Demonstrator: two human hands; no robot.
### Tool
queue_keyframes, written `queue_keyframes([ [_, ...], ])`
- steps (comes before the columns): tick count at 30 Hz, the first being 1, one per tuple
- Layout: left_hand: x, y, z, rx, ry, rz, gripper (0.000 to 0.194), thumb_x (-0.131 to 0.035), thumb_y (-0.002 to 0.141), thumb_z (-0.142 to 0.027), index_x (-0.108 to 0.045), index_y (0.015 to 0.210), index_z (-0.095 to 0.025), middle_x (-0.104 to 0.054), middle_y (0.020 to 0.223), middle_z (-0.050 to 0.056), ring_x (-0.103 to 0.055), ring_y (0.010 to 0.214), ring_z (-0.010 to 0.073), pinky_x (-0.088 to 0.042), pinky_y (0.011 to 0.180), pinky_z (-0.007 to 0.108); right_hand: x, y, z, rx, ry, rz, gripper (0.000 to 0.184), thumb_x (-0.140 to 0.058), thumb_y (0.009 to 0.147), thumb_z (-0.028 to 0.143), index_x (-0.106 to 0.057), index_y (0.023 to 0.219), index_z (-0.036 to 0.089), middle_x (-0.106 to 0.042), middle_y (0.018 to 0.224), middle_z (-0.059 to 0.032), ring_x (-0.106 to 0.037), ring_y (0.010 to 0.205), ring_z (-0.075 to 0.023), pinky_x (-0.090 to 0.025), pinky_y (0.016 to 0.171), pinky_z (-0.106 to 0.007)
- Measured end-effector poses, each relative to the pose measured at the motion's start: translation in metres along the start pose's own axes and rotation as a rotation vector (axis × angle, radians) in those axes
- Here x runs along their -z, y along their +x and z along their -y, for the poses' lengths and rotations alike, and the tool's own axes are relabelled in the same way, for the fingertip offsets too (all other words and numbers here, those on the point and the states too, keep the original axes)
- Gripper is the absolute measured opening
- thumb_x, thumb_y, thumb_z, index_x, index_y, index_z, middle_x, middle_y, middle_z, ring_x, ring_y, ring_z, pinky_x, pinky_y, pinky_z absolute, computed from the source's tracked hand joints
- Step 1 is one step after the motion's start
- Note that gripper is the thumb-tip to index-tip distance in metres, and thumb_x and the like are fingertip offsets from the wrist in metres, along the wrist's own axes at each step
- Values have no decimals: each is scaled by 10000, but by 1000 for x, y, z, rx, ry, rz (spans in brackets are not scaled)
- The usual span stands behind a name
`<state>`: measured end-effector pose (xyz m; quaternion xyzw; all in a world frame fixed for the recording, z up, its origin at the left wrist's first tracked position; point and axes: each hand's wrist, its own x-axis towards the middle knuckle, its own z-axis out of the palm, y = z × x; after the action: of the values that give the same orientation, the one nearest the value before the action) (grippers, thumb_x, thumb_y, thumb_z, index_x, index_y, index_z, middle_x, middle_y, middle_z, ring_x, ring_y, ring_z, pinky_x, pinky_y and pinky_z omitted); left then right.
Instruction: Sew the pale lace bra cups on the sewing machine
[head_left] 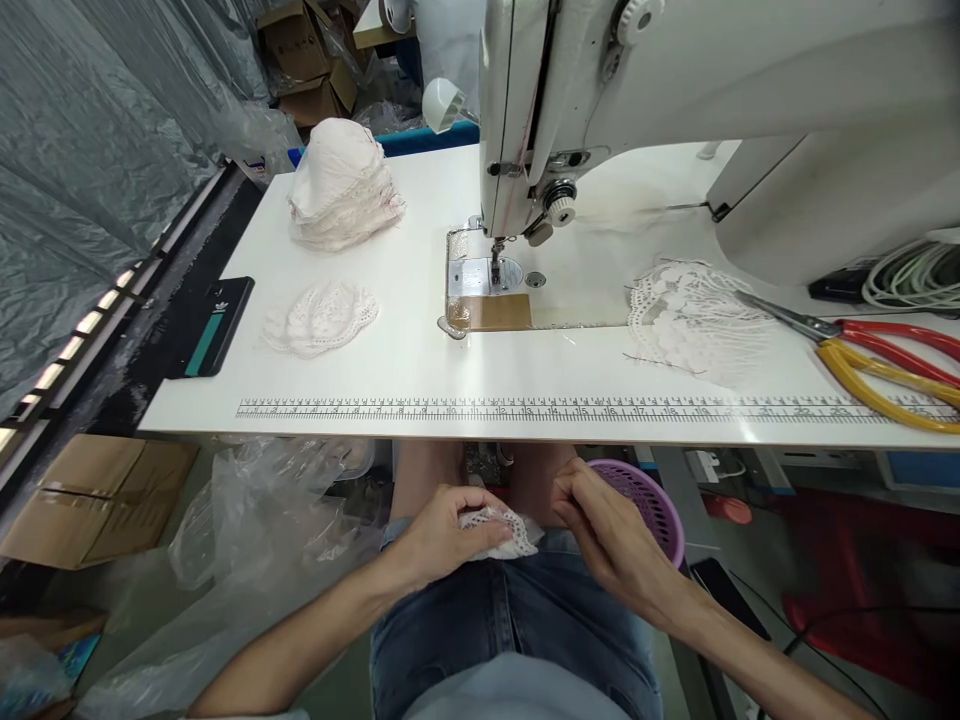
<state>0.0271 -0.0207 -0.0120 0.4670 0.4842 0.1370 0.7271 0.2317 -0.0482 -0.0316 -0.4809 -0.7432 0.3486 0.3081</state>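
Over my lap, my left hand (457,535) is closed on a small piece of white lace (517,540), its scalloped, holed edge sticking out past the fingers. To the right of the lace, apart from it, my right hand (607,525) is raised with thumb and fingers pinched together; whatever they hold, if anything, is too small to make out. Above both hands, on the white table (405,380), stands a sewing machine (517,130) with its needle and presser foot over the metal plate.
A stack of white fabric pieces (341,190) and a flat lace piece (322,318) lie left of the needle. Lace with loose threads (690,315) and red-and-yellow-handled scissors (885,360) lie right. A purple basket (649,505) stands below the table edge, and a dark phone-like box (217,325) sits far left.
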Motion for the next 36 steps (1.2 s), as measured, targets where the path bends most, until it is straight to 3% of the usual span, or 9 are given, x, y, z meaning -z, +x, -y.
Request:
queue_keyframes([
  [9, -1, -2, 2, -33, 82, -16, 252, -651, 754, -341, -677, 880, -124, -672, 821, 61, -582, 736, 146, -416, 659, 208, 2, 1, 4, -91, 113, -2, 153, -329, 963, 266, -416, 849, 211, -462, 752, -4, -435, 640, -136, -353, 576, -262],
  [13, -1, -1, 3, -68, 106, -11, 217, -647, 758, -313, -678, 875, -134, -679, 855, 56, -590, 764, 147, -423, 686, 206, 0, -1, 5, -6, 22, 91, 127, -434, 929, 314, -475, 989, 209, -523, 876, -43, -495, 741, -160, -379, 615, -265],
  [19, -2, -2, 2, -61, 135, -30, 233, -642, 758, -326, -682, 888, -137, -680, 846, 55, -596, 766, 156, -433, 690, 215, 1, -1, 6, -9, 15, 73, 181, -361, 951, 246, -464, 810, 200, -500, 733, -13, -454, 620, -129, -337, 565, -257],
  [24, -2, -2, 2, -62, 144, -35, 193, -634, 756, -283, -679, 862, -127, -678, 840, 56, -591, 751, 146, -429, 676, 204, 1, -6, 11, 49, -61, 103, 149, -502, 896, 330, -477, 836, 197, -521, 761, -20, -479, 643, -135, -317, 535, -247],
  [29, -1, -2, 3, -84, 177, -18, 218, -608, 786, -313, -679, 897, -139, -677, 865, 59, -593, 772, 151, -428, 664, 200, -2, -7, 10, 24, -90, 62, 152, -407, 926, 223, -466, 789, 198, -508, 713, -13, -452, 585, -125, -283, 510, -254],
  [36, -1, -4, 1, -89, 243, -21, 211, -593, 788, -292, -686, 902, -141, -676, 864, 56, -596, 767, 153, -427, 662, 205, -1, -8, 0, -30, -82, 29, 151, -347, 950, 232, -393, 809, 207, -459, 703, 3, -396, 566, -125, -289, 526, -264],
])
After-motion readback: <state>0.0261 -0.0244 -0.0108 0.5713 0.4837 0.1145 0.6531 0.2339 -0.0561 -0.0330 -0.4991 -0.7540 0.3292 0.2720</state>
